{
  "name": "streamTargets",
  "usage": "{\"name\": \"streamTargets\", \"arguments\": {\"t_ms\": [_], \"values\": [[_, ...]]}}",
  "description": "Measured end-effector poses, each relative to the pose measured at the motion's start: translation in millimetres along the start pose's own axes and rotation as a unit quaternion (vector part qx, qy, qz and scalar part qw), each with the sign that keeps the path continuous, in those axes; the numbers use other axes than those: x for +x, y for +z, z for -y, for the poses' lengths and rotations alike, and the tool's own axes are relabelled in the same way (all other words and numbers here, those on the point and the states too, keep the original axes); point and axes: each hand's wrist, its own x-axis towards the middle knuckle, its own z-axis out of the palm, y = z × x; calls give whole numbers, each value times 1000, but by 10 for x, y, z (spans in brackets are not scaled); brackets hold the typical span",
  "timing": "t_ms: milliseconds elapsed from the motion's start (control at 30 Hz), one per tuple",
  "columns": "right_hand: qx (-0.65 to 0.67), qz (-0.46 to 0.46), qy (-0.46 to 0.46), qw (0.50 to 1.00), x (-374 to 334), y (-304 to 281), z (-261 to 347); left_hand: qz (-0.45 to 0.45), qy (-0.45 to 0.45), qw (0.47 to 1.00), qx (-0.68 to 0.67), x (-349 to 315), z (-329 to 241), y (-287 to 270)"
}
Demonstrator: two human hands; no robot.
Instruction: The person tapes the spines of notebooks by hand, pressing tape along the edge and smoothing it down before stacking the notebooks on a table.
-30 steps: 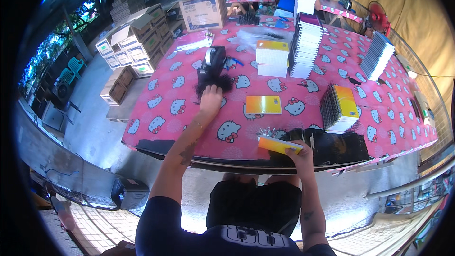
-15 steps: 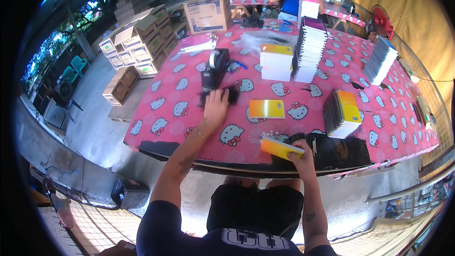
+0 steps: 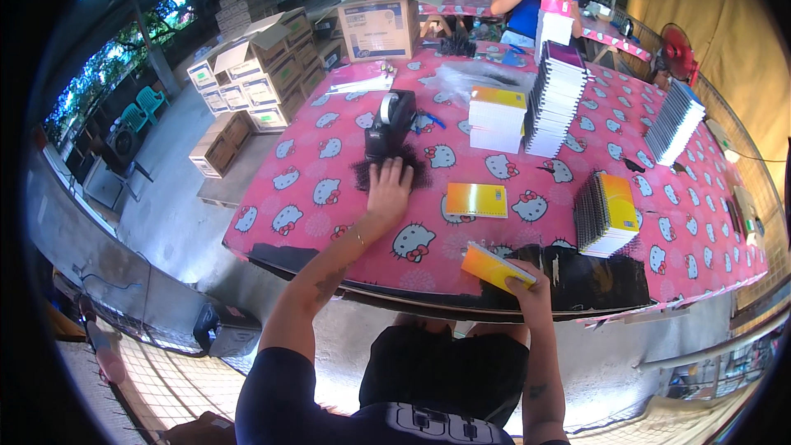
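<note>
My left hand (image 3: 387, 189) lies palm down with fingers spread on a bristly clump of thin black pieces (image 3: 420, 173), perhaps binding coils, beside the black tape dispenser (image 3: 390, 128). In my right hand (image 3: 531, 287) is a yellow notebook (image 3: 491, 267), gripped by its right end with the thumb on top. It is tilted over the table's near edge, and its far edge shows small loops. Farther in, another yellow notebook (image 3: 477, 200) lies flat. To the right stands a stack of yellow spiral notebooks (image 3: 608, 214), with black coils along its left side.
Yellow-topped paper blocks (image 3: 497, 120) and a tall notebook stack (image 3: 556, 103) rise mid-table. Another stack (image 3: 674, 122) leans at the right. Blue cutters (image 3: 432, 120) lie near the dispenser. A carton (image 3: 379, 26) stands at the far left; a co-worker (image 3: 531, 4) handles a pink-covered pad behind the table.
The view has shifted, so the table appears farther right and lower. My left hand's fingers have spread flatter over the black clump. The notebook in my right hand slants more steeply.
</note>
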Motion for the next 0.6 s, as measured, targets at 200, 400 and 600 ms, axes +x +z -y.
{"name": "streamTargets", "arguments": {"t_ms": [200,400,600], "values": [[31,23,13,999,-26,4,19,-28,-1,993,-116,-112,-71,-141],[32,48,10,998,-64,38,171,-66,3,994,-84,-108,-166,-241],[-35,43,-18,998,-55,18,47,-50,20,990,-127,-95,-130,-238]]}}
